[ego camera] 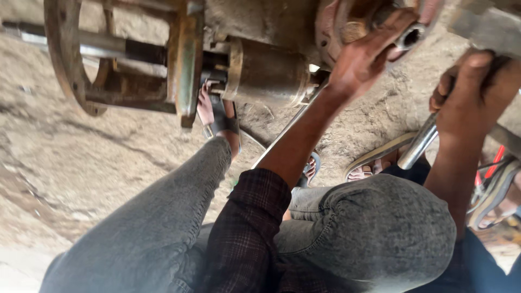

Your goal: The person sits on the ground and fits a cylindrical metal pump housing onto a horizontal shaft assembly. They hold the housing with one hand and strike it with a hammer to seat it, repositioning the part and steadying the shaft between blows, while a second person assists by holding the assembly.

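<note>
Rusty hub (353,21) steadied by the left hand (361,59), fingers wrapped round its socket (411,37); the right hand (467,92) grips a steel bar (420,144), seemingly for leverage. Hands apart.

Machine housing (266,73): rusty, greasy metal, matt, rough. Flywheel (62,59): corroded iron, pitted. Shaft (103,44): smoother steel, dull sheen. Pipe handle (420,144) in right hand (467,103): bright polished metal. Socket (410,37) at left hand (363,59): shiny steel. Jeans (163,228): grey washed denim. Sleeve (247,228): dark checked cloth. Ground (65,163): dry rough dirt.
</note>
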`<state>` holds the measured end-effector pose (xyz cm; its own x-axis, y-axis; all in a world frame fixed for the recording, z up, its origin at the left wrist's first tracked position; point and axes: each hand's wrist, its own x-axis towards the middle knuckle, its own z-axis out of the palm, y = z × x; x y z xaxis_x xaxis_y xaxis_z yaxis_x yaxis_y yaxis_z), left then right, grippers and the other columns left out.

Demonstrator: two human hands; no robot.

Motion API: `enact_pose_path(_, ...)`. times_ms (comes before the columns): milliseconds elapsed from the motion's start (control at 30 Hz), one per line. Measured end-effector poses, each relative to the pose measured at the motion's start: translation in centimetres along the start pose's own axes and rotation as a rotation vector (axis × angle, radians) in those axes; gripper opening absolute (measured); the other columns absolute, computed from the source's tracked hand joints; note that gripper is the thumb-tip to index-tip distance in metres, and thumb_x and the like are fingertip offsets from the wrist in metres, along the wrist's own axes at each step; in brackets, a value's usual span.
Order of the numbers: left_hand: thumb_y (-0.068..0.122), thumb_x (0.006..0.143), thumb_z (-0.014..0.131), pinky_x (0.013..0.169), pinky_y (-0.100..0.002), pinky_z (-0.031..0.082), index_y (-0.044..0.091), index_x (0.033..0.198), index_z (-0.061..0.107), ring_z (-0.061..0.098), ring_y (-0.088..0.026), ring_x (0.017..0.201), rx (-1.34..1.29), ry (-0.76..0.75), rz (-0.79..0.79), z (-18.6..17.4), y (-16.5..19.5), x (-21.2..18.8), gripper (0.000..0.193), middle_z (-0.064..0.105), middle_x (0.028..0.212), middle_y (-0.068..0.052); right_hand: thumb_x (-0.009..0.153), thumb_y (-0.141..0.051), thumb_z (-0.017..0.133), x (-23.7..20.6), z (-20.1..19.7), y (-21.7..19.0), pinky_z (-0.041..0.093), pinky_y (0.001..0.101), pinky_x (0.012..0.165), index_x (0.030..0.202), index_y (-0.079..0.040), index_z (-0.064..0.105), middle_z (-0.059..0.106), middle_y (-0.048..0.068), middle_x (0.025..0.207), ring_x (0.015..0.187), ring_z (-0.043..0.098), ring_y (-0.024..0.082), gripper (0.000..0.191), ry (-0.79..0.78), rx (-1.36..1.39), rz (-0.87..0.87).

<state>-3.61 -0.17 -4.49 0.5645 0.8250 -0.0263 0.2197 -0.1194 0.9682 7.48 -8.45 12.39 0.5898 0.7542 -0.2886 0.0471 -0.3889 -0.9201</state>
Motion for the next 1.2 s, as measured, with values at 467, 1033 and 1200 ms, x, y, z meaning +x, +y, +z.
enact_pose_path(467, 0.017, 0.106, 0.065, 0.070, -0.022, 0.065, 0.036, 0.161, 0.032, 0.080, -0.008, 0.091, 0.107, -0.031, 0.053, -1.0, -1.1, 0.9, 0.066, 0.055, 0.155, 0.007, 0.122, -0.038, 0.067, -0.2, 0.7, 3.0, 0.038, 0.0308, 0.047, 0.095, -0.003, 0.047, 0.048, 0.005, 0.067, 0.051, 0.046, 0.013, 0.048, 0.073, -0.136, 0.136)
enact_pose_path(1033, 0.031, 0.105, 0.069, 0.089, -0.033, 0.063, 0.029, 0.161, 0.038, 0.075, -0.018, 0.093, 0.402, -0.299, -0.045, -1.8, -0.8, 0.5, 0.064, 0.069, 0.131, -0.002, 0.114, -0.031, 0.056, -0.9, -2.8, -2.5, 0.040, 0.0339, 0.065, 0.095, -0.005, 0.057, 0.051, 0.008, 0.077, 0.067, 0.049, 0.022, 0.032, 0.069, -0.262, -0.206)
enact_pose_path(1200, 0.036, 0.100, 0.073, 0.087, -0.036, 0.064, 0.035, 0.170, 0.026, 0.073, -0.026, 0.105, 0.077, 0.126, 0.360, -2.8, -1.1, 1.6, 0.085, 0.057, 0.143, -0.007, 0.115, -0.027, 0.056, 1.1, 1.2, -0.2, 0.046, 0.0373, 0.070, 0.097, 0.000, 0.061, 0.057, 0.008, 0.077, 0.070, 0.057, 0.023, 0.033, -0.122, -0.657, -0.248)
